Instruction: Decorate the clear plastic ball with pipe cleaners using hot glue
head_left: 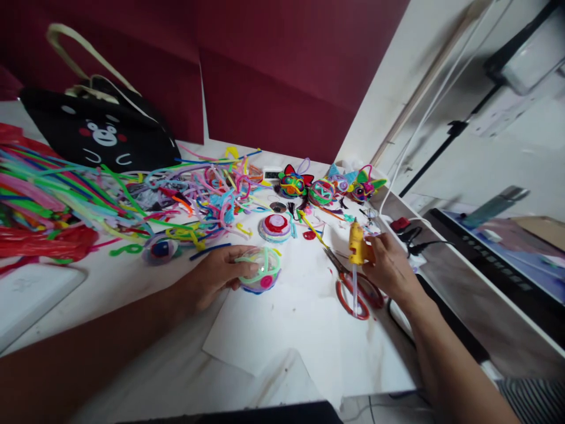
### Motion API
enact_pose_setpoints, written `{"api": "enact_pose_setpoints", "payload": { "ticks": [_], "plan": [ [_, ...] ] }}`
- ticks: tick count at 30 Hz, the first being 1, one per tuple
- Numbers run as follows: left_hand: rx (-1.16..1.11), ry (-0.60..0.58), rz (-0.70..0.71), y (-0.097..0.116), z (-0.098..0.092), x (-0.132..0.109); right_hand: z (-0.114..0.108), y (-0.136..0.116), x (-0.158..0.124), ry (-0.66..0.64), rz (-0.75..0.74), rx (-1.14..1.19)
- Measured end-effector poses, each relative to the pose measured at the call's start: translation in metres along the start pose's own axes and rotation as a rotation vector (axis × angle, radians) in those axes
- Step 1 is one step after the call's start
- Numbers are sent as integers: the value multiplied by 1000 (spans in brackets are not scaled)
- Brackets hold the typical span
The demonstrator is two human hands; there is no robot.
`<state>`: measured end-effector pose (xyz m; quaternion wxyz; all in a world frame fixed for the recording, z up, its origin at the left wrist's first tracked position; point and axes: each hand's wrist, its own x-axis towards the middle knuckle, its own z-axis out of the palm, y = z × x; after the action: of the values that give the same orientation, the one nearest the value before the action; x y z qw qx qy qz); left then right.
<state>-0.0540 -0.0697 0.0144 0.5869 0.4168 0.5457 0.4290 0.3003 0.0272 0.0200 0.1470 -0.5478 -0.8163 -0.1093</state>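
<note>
My left hand (225, 272) is closed on a clear ball (266, 268) trimmed with pale green and blue pipe cleaner strips and a pink spot; the fingers behind it are partly hidden. On the right, my right hand (386, 262) grips a yellow glue gun (356, 244), its nozzle pointing up and a clear glue stick hanging from its rear. Under the glue gun lie red-handled scissors (346, 280), blades toward the back. Just behind the held ball sits a round piece (274, 227) with red, white and purple coils.
Colourful pipe cleaners (57, 194) pile up at the left. Several decorated balls with ears (295, 184) line the back. A black bag (101, 132) leans on the maroon panel. White paper (247, 330) lies in front; a power strip (415, 253) and cables are at right.
</note>
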Motion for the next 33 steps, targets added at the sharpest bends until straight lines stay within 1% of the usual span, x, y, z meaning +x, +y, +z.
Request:
{"api": "enact_pose_setpoints", "payload": {
  "ticks": [2, 5, 10, 11, 12, 14, 16, 17, 20, 22, 24, 29, 33],
  "plan": [
    [0, 3, 7, -1, 0, 0, -4, -1, -2, 92, -7, 44],
    [1, -2, 9, -2, -1, 1, -17, -8, -4, 209, -28, 114],
    [0, 10, -5, -2, -1, 1, -44, -27, -11, 338, -45, 206],
    [-2, 13, -3, -1, -1, 0, -48, -31, -15, 343, -49, 252],
    [-5, 16, -1, -1, -1, 0, -51, -36, -19, 326, -52, 314],
    [-7, 13, -4, -1, -1, 0, -53, -47, -31, 186, -17, 507],
    [-7, -3, -4, -1, -2, 1, -53, -57, -43, 51, -26, 734],
    [-8, -14, -2, -1, -2, 1, -53, -63, -49, -15, -20, 811],
    [-15, -32, 5, -1, -2, 3, -53, -81, -58, -191, -32, 940],
    [-21, -26, 1, -1, -2, 4, -52, -91, -59, -296, -74, 977],
    [-22, -19, -5, 0, -1, 3, -50, -98, -57, -356, -107, 965],
    [-29, -18, -16, 2, 1, 1, -44, -105, -56, -441, -125, 919],
    [-36, -29, -13, 3, 1, 1, -40, -106, -59, -490, -79, 926]
  ]
}}
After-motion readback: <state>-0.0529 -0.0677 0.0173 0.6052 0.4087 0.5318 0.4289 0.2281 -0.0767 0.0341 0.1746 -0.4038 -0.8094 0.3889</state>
